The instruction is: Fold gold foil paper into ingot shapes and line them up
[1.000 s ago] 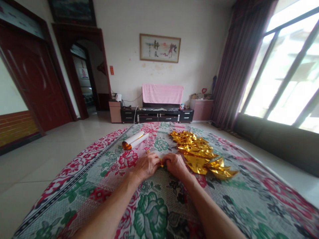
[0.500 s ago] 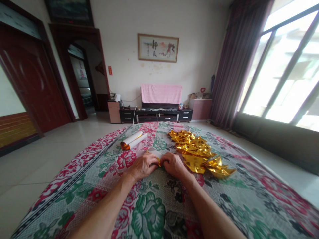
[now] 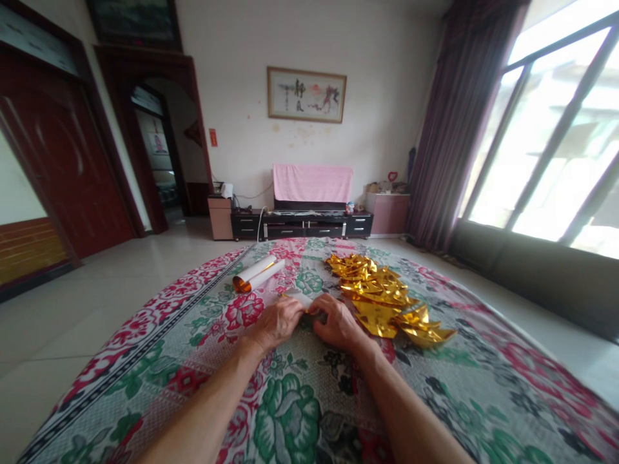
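Note:
Between my hands, just above the patterned tablecloth, is a sheet of foil paper, its white side up and a bit of gold at the edge. My left hand is closed on its left part, with fingers pinched together. On the right part, my right hand grips it between thumb and curled fingers. Much of the sheet is hidden behind the fingers. A pile of folded gold paper ingots lies to the right of my right hand. Beyond my left hand rests a loose roll of gold-and-white foil paper.
The round table's far edge faces a black TV cabinet with a pink cloth draped over the screen. A dark red door is on the left, and a purple curtain hangs beside a bright window.
My right thumb and fingers have opened slightly and shifted at the near edge of the paper. Less gold shows between the hands. The ingots and the roll stay in place.

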Demonstrator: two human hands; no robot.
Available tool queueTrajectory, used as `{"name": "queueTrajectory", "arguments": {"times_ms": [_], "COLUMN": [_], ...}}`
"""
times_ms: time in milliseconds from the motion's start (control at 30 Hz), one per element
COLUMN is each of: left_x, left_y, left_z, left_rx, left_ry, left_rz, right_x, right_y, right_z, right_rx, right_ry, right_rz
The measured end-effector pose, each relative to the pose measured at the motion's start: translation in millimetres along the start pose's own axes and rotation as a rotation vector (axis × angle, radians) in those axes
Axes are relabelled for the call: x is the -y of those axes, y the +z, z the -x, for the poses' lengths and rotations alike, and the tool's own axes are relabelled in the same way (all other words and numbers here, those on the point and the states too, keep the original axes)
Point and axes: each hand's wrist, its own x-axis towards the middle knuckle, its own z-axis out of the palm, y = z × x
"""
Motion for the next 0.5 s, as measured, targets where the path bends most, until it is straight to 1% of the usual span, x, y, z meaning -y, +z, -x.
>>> {"name": "queueTrajectory", "arguments": {"times_ms": [133,267,400,500], "left_x": [0.5,-3.1,-6.3,-6.7], "left_y": [-1.8,-3.1,-2.7,-1.4], "left_z": [1.7,2.7,3.3,3.4], "left_rx": [-0.032,-0.072,-0.026,-0.008], "left_ry": [-0.015,-0.012,0.024,0.02], "left_rz": [0.064,0.052,0.021,-0.01], "right_x": [0.7,1.2,2.5,4.2], "right_y": [3.1,3.9,3.0,1.9], "right_z": [0.5,0.2,0.5,0.5], "right_rx": [0.002,0.006,0.017,0.013], "right_ry": [0.006,0.024,0.028,0.035], "right_rz": [0.036,0.074,0.087,0.084]}}
